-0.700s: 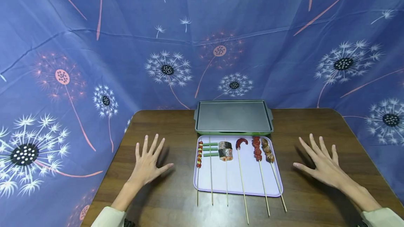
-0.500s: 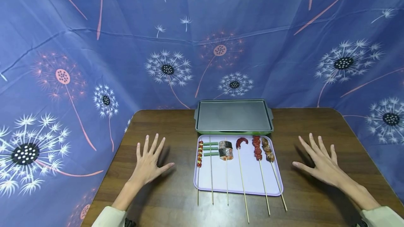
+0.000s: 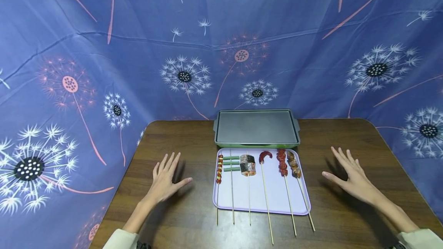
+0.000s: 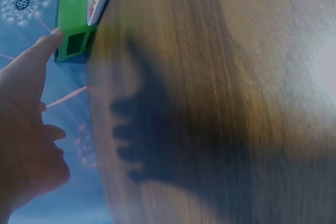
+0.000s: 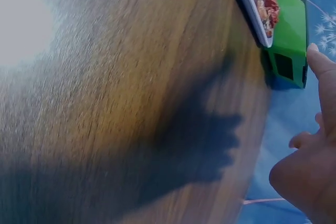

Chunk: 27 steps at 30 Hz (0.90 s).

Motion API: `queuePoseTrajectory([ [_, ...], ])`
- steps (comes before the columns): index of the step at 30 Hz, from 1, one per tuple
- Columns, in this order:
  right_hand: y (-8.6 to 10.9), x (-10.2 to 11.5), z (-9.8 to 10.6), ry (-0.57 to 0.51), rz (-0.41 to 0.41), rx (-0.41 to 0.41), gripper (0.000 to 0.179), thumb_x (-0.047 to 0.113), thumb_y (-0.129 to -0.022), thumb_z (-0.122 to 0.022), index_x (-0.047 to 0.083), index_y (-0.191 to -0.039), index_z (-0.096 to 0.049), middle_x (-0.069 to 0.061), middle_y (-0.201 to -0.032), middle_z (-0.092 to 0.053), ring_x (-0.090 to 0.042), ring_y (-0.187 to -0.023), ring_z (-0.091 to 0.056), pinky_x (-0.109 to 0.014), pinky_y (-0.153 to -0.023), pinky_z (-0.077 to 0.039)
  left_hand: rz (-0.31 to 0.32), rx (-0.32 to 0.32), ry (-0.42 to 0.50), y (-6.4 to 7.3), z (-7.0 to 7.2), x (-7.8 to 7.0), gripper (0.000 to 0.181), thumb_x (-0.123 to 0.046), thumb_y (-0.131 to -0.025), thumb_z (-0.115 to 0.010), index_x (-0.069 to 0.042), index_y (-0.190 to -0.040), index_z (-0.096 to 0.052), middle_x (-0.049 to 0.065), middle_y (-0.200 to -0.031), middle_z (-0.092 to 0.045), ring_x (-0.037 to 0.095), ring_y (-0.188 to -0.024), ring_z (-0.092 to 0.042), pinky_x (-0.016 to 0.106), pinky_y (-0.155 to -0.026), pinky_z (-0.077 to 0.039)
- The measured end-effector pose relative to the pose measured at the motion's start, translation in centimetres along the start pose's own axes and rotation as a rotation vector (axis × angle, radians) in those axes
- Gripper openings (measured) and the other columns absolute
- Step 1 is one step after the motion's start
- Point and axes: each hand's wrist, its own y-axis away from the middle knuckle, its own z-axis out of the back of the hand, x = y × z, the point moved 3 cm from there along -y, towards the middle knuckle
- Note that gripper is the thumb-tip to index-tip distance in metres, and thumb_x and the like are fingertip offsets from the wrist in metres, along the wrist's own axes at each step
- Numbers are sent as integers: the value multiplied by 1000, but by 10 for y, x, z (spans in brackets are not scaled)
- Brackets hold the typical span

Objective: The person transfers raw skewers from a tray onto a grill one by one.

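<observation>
Six skewers [image 3: 247, 166] on tray [image 3: 257, 197], sticks past near edge | grill [image 3: 257, 126] just behind | left hand [image 3: 164, 183], right hand [image 3: 353, 180] above table [image 3: 194, 214] either side, fingers extended, thumbs out

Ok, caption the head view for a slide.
Six skewers on a lilac tray between empty left hand and right hand, a dark-topped griddle behind.

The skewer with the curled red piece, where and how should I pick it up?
I'd pinch that skewer by its bare stick end, coming from your near side: it sticks out toward you past the near rim of the tray, while the curled red piece sits at the far end.
</observation>
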Motion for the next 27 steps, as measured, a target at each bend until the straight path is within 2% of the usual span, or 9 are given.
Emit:
queuePoseTrajectory([
  [5, 2, 7, 3, -69, -147, 83, 90, 32, -99, -67, 31, -165, -6, -26, -169, -7, -56, -153, -2, -86, -109, -9, 19, 30, 188, 0, 0, -6, 98, -48, -87, -76, -16, -164, -24, 19, -165, -34, 46, -152, -24, 75, -114, -16],
  [8, 3, 10, 3, -105, -220, 143, 88, 36, -101, -63, 40, -163, -1, -27, -168, -9, -63, -146, -15, -87, -97, -23, 37, 72, 305, -1, 0, -10, 96, -45, -88, -76, -21, -164, -23, 15, -166, -34, 44, -152, -24, 75, -115, -15],
  [10, 3, 12, 2, -143, -230, 164, 85, 35, -103, -61, 41, -163, 0, -28, -168, -12, -58, -148, -18, -81, -104, -25, 54, 100, 357, -1, 0, -12, 94, -44, -89, -75, -24, -164, -22, 13, -166, -33, 44, -153, -24, 76, -116, -15],
  [13, 3, 15, -2, -204, -184, 162, 82, 28, -104, -60, 34, -165, -5, -31, -165, -20, -19, -155, -24, -39, -122, -35, 83, 129, 415, -1, 1, -16, 92, -44, -90, -75, -28, -164, -22, 11, -166, -35, 43, -152, -27, 76, -117, -20],
  [15, 3, 17, -5, -258, -125, 148, 79, 20, -104, -60, 23, -166, -10, -36, -160, -27, 6, -144, -32, -12, -110, -39, 80, 136, 454, -2, 0, -18, 90, -40, -91, -74, -26, -164, -23, 14, -162, -42, 42, -148, -37, 73, -116, -28],
  [17, 4, 17, -9, -307, -60, 129, 76, 11, -103, -60, 12, -165, -16, -24, -157, -43, 20, -129, -39, 2, -94, -39, 65, 142, 518, -3, -2, -21, 88, -34, -93, -74, -22, -164, -23, 18, -157, -46, 41, -140, -49, 67, -112, -40],
  [20, 5, 17, -13, -414, 24, 135, 71, 0, -101, -57, 7, -163, -22, 9, -146, -57, 17, -120, -52, -4, -87, -50, 35, 168, 632, -5, -6, -26, 86, -22, -94, -74, -14, -163, -23, 25, -150, -52, 38, -124, -62, 46, -104, -54],
  [22, 6, 16, -16, -497, 86, 169, 70, -7, -101, -53, 10, -163, -24, 28, -138, -55, 13, -118, -57, -9, -85, -55, 27, 199, 699, -6, -9, -29, 86, -17, -95, -73, -11, -163, -22, 28, -148, -52, 35, -119, -65, 33, -97, -56],
  [27, 11, 17, -23, -721, 219, 326, 74, -18, -101, -40, 19, -163, -24, 21, -138, -61, 2, -118, -64, -18, -87, -59, -4, 303, 824, -6, -20, -35, 84, -13, -97, -70, -1, -162, -18, 33, -145, -52, 35, -118, -65, 21, -90, -56],
])
